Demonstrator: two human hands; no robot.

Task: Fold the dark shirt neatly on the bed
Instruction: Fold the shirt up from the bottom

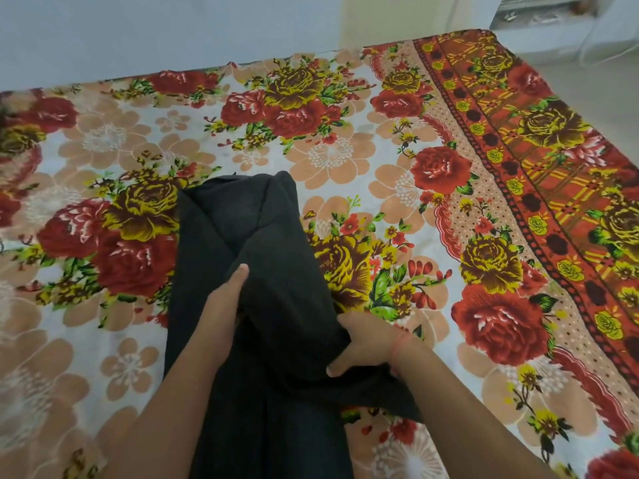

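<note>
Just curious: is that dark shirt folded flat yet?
Partly folded, not flat: the shirt is bunched, gripped by the left hand and right hand.

Dark shirt [238,216] on floral bed [345,157], in grip of left hand [223,305] and right hand [363,347]

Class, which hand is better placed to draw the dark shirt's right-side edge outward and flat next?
Probably the right hand: it grips the dark shirt at that edge, beside the floral bedsheet, while the left hand holds the bunched middle fold.
</note>
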